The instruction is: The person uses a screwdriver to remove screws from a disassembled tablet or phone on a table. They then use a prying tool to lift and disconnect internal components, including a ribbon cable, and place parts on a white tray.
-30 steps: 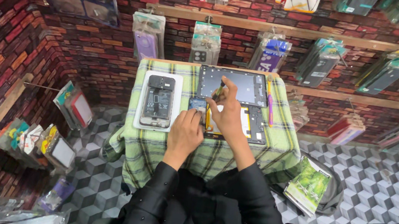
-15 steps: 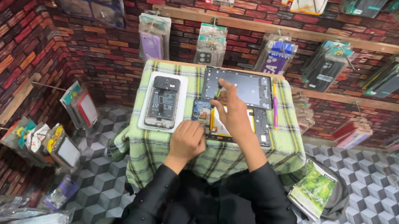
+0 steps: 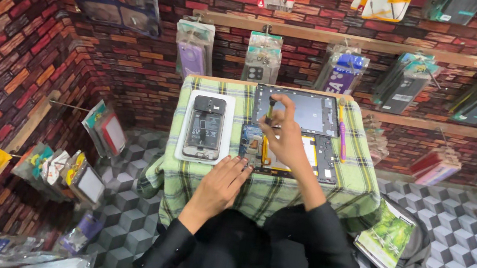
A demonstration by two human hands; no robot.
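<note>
A small table under a green plaid cloth carries an opened tablet with its insides showing, and its dark screen panel lies just behind. My right hand is raised over the tablet and pinches a thin dark tool, tip down near the panel's left edge. My left hand rests with its fingers on the tablet's near left corner. An opened phone lies on a white pad to the left.
A pink pen-like tool lies at the tablet's right. Packaged phone cases hang on the brick-patterned wall behind. More packets hang at the left. A green printed bag lies on the patterned floor at the right.
My right hand has lifted slightly toward the screen panel with the tool. My left hand stays at the tablet's near corner. The view has shifted a little.
</note>
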